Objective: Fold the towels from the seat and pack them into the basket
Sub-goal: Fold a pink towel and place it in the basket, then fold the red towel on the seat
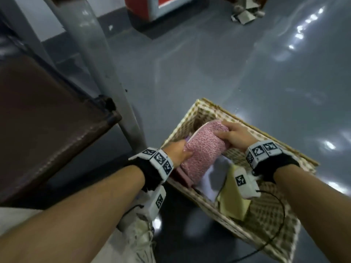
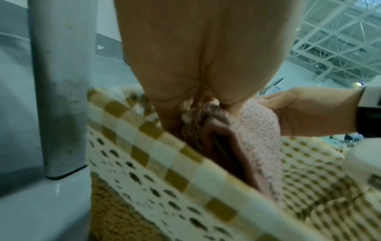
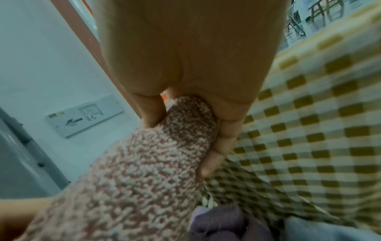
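A folded pink terry towel point(image 1: 203, 147) stands on edge inside the checkered wicker basket point(image 1: 269, 221) on the floor. My left hand point(image 1: 178, 151) grips its near-left end, fingers tucked down beside the basket wall. Over the far-right end my right hand point(image 1: 230, 134) curls, thumb on one side and fingers on the other. The left wrist view shows the pink towel point(image 2: 257, 130) against the basket rim point(image 2: 164, 146). In the right wrist view the pink towel point(image 3: 134, 171) fills the lower left, pinched by the right hand point(image 3: 185, 114). A white towel point(image 1: 210, 179) and a yellow towel point(image 1: 233, 198) lie beside it.
A brown padded seat point(image 1: 38, 120) with a grey metal leg point(image 1: 106, 73) stands left of the basket. Grey glossy floor point(image 1: 247, 63) surrounds it. A purple cloth point(image 3: 218, 225) lies under the pink towel. A red-and-grey cabinet point(image 1: 152, 8) stands far back.
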Tool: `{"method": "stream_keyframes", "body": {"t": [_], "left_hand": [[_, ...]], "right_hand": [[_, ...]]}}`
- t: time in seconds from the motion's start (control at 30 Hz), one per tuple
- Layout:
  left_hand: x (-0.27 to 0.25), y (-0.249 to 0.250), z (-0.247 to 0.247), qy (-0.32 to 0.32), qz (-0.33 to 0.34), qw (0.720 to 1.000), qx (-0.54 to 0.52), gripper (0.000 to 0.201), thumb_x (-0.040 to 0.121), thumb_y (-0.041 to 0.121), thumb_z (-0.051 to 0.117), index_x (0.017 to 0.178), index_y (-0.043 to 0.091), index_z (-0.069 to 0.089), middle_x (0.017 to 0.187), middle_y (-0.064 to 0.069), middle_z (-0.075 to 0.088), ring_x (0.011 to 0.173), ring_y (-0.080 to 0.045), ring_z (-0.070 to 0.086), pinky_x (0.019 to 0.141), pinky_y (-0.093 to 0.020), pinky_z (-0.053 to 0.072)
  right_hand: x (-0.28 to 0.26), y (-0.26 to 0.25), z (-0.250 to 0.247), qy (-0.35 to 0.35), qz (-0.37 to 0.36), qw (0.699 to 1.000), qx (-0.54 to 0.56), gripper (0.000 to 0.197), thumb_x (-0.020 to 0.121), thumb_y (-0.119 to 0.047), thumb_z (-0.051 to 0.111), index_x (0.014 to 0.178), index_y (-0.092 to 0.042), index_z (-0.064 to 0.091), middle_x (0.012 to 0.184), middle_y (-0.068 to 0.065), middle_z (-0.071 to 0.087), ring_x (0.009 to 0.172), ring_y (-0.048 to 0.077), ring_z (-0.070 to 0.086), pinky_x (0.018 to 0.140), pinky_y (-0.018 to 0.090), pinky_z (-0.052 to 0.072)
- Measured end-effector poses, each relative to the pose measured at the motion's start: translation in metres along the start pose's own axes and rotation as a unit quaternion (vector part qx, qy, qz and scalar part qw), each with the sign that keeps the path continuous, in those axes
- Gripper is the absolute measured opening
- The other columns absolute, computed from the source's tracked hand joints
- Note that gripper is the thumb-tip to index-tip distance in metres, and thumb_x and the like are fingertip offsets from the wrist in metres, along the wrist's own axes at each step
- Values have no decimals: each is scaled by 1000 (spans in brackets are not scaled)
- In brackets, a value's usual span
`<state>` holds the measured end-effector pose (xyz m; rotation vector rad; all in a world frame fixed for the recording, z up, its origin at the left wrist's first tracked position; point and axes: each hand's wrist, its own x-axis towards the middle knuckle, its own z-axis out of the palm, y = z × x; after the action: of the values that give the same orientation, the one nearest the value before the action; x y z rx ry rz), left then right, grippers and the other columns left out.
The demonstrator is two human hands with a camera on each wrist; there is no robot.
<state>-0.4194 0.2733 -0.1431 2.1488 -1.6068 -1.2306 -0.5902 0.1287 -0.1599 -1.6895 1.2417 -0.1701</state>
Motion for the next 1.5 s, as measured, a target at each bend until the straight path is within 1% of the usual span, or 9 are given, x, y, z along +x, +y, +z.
{"method": "stream_keyframes", "body": {"t": [0.07, 0.13, 0.3, 0.53, 0.7, 0.87, 1.07, 1.3, 1.5], "left_hand": [[15, -5, 7, -16, -3, 1000, 15, 53, 95, 26, 52, 140, 6, 34, 136, -18, 50, 121, -31, 49, 84, -22, 29], [27, -12, 13, -61, -19, 996, 59, 52, 95, 27, 52, 139, 5, 36, 137, -17, 49, 122, -33, 49, 93, -26, 33], [27, -19, 17, -83, -44, 990, 106, 29, 96, 18, 46, 120, 4, 53, 120, -19, 59, 105, -33, 58, 87, -37, 47], [-30, -13, -32, 29, -6, 999, 25, 25, 89, 19, 53, 110, 19, 67, 117, -7, 65, 110, -26, 59, 90, -28, 45], [-107, -17, -105, 141, -41, 989, -11, 22, 90, 23, 55, 104, 15, 71, 112, -4, 69, 106, -22, 61, 91, -30, 48], [-207, -39, -181, 279, -51, 953, -102, 15, 87, 25, 59, 92, 18, 72, 94, -3, 72, 87, -18, 66, 77, -26, 49], [-344, -96, -235, 409, -66, 869, -269, 13, 89, 18, 58, 77, 16, 63, 75, -3, 64, 64, -13, 59, 58, -23, 45], [-495, -218, -216, 517, -166, 828, -142, 5, 86, 29, 61, 86, 27, 66, 84, 8, 66, 78, -9, 60, 71, -25, 45], [-573, -328, -159, 490, -322, 805, -91, 17, 80, 16, 66, 97, 13, 68, 100, -6, 70, 96, -20, 63, 82, -23, 43]], "right_hand": [[12, 5, 7, 5, -4, 1000, -13, 14, 83, -24, 70, 94, -31, 66, 92, -8, 68, 90, 17, 64, 80, 31, 52], [22, 7, 18, -19, 6, 999, -32, 19, 84, -26, 69, 102, -25, 67, 92, -6, 69, 88, 16, 65, 82, 32, 51], [30, 21, 58, -60, 58, 980, -180, 49, 90, -32, 62, 133, -11, 52, 126, 10, 60, 116, 28, 55, 96, 30, 40], [9, -38, 57, -11, -2, 949, -314, 25, 87, -20, 61, 109, -8, 64, 110, 13, 66, 102, 29, 60, 83, 31, 48], [-37, -137, 68, -24, -110, 938, -328, 20, 88, -21, 62, 105, -13, 68, 107, 6, 69, 101, 24, 63, 82, 26, 45], [-90, -255, 103, -56, -242, 906, -343, 18, 88, -20, 63, 103, -14, 71, 108, 7, 70, 105, 23, 62, 84, 23, 42], [-163, -390, 193, -75, -396, 836, -372, 17, 87, -19, 61, 99, -17, 72, 105, 6, 71, 100, 22, 63, 83, 25, 44], [-242, -485, 346, -160, -501, 723, -449, 15, 89, -25, 60, 100, -20, 68, 103, 2, 68, 96, 20, 62, 78, 26, 46], [-274, -498, 475, -234, -558, 664, -440, 19, 88, -23, 61, 104, -17, 69, 107, 3, 68, 100, 21, 61, 81, 25, 44]]}}
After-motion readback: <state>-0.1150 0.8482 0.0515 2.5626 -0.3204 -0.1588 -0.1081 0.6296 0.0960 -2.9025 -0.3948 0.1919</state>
